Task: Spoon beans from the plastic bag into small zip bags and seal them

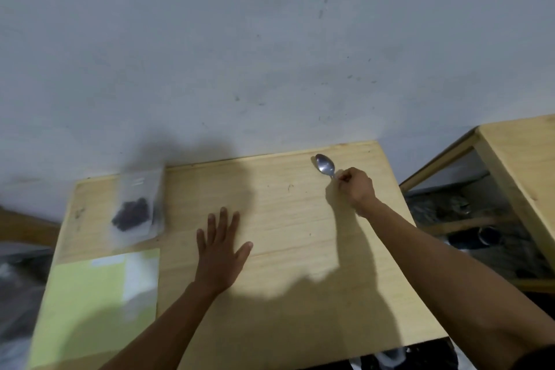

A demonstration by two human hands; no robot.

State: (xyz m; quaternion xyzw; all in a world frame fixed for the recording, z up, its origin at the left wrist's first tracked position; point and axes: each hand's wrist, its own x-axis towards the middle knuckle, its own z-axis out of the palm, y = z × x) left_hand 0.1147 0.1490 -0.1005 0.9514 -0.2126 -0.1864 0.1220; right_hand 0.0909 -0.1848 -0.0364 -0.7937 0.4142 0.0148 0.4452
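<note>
I see the right hand point(356, 189) gripping the spoon point(325, 164) by its handle, bowl beyond the knuckles. The left hand point(220, 249) lies flat, fingers spread, on the table point(300, 219); the bean bag point(135, 210) sits to its left.

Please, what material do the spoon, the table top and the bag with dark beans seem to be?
Spoon: likely polished metal, grey and reflective. Table: pale wood or wood laminate, faint grain lines, matte. Bag: clear thin plastic; dark beans show through, though blurred.
</note>
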